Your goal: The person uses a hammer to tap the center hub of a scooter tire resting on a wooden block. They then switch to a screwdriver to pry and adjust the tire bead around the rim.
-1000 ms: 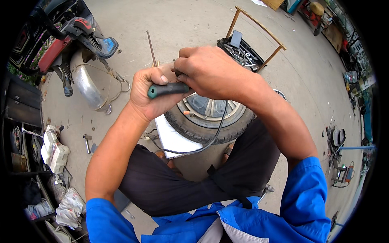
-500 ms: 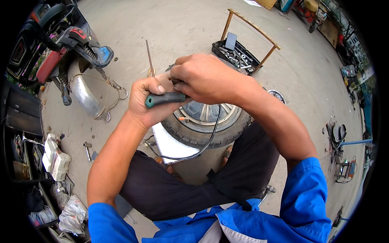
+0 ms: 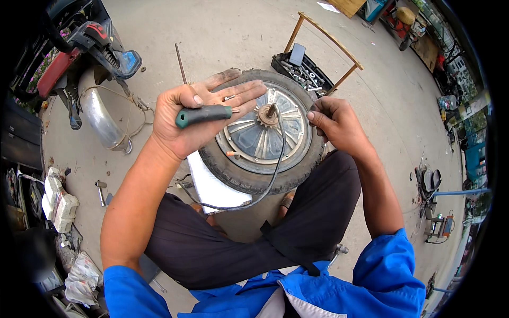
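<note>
Handle [image 3: 204, 115] is thumb-gripped in left hand [image 3: 213, 99], small screw [image 3: 229, 98] on extended fingers; right hand [image 3: 342, 124], fingertips pinched, contents undeterminable, at right edge of wheel [image 3: 253, 140].

Over the feed I saw a black-and-red vehicle [image 3: 85, 42] at upper left, white blocks [image 3: 66, 212] and a crumpled plastic bag [image 3: 84, 281] along the left, and a blue pole [image 3: 461, 192] at far right.

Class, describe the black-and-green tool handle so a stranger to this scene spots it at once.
Start at the large hub-motor wheel; the person's left hand, palm open, overlaps its left side. The tool handle lies across that palm. It is thick and black with a green end, unlike the thin rod above the thumb.
</note>
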Demonstrator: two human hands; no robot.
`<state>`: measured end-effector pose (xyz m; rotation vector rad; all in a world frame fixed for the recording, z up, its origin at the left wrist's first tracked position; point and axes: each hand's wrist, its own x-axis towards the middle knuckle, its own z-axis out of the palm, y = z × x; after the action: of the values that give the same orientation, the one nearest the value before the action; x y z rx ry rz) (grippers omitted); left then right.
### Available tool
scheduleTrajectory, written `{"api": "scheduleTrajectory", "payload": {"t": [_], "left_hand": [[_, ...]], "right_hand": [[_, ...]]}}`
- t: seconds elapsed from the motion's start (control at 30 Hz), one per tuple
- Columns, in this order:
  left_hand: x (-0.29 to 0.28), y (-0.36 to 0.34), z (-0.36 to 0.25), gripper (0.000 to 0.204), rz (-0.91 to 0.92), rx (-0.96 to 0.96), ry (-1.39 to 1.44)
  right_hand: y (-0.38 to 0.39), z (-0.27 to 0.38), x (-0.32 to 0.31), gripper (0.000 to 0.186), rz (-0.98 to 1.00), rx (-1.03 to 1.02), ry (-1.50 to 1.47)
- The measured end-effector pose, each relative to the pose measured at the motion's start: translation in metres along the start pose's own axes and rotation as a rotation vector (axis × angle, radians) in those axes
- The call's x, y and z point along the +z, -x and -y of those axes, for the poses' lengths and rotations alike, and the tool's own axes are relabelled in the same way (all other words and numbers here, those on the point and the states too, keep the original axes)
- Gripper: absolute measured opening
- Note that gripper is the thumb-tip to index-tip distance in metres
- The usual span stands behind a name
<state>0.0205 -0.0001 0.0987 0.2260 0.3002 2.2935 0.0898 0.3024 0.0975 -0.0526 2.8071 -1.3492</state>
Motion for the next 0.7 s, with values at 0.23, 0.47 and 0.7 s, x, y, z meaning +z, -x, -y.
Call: {"api": "scheduleTrajectory", "payload": {"t": [0.23, 0.47, 0.7], "left_hand": [[0.0, -0.001, 0.003, 0.097, -0.035, 0.011, -0.019], [-0.001, -0.003, 0.002, 0.099, -0.049, 0.018, -0.046], [-0.007, -0.004, 0.0, 0.097, -0.033, 0.003, -0.043]], "right_hand": [[0.028, -0.044, 0.043, 0.012, 0.247, 0.227, -0.192], [0.028, -0.046, 0.057, 0.015, 0.173, 0.046, 0.202], [0.028, -0.046, 0.062, 0.014, 0.183, 0.045, 0.233]]}}
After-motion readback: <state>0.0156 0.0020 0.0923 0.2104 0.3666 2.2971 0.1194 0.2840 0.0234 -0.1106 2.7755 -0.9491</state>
